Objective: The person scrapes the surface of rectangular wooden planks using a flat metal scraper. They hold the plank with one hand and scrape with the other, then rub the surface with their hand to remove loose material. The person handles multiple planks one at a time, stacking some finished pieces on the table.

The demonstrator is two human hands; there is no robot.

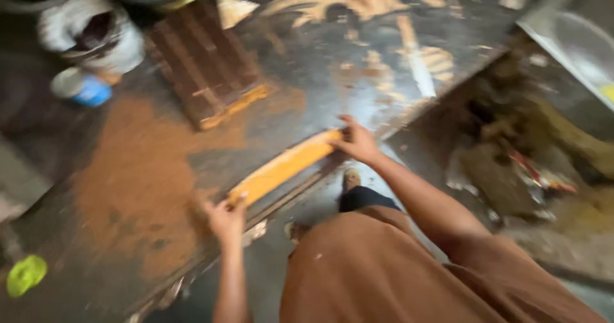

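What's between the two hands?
In the head view, one long orange-yellow wooden strip spans the gap: the left hand grips its near end, the right hand its far end, over the dark worktable.

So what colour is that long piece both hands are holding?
Orange-yellow. The long piece, held between left hand and right hand, shows best in the head view.

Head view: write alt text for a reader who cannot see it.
Seen from above, a person's left hand and right hand grip opposite ends of a long orange wooden strip lying at the edge of a dark, dusty worktable. Reddish sawdust and a slatted brown wooden block lie behind it.
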